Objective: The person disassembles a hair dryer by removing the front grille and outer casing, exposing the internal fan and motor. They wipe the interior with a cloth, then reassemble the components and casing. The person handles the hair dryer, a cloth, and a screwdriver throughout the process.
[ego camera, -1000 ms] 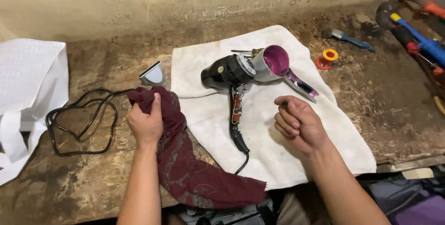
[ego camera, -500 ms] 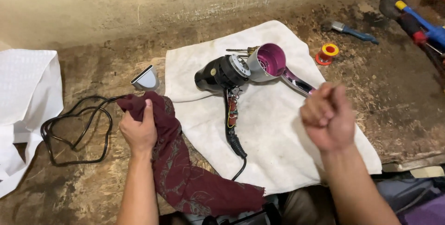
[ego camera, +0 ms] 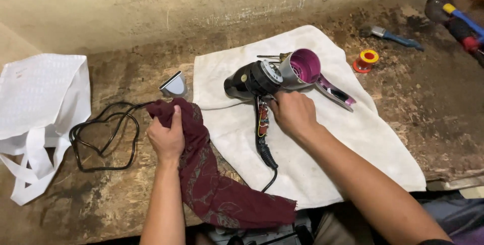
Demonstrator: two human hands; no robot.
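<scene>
Hair dryer (ego camera: pixel 252 79) lies half-stripped, shell (ego camera: pixel 307 68) off at 3 o'clock; right hand (ego camera: pixel 292 114) seemingly gripping handle, left hand (ego camera: pixel 166 136) clutching maroon rag (ego camera: pixel 212 179).

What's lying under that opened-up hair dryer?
A white towel lies under the hair dryer, spread over the worn workbench. The right hand covers part of its handle, so that spot stays hidden.

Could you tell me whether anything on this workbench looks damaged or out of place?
Yes, the hair dryer on the white towel is taken apart. Its handle lies open with wiring exposed beside the right hand, and its pink shell sits detached next to the body. The left hand grips a maroon cloth.
</scene>
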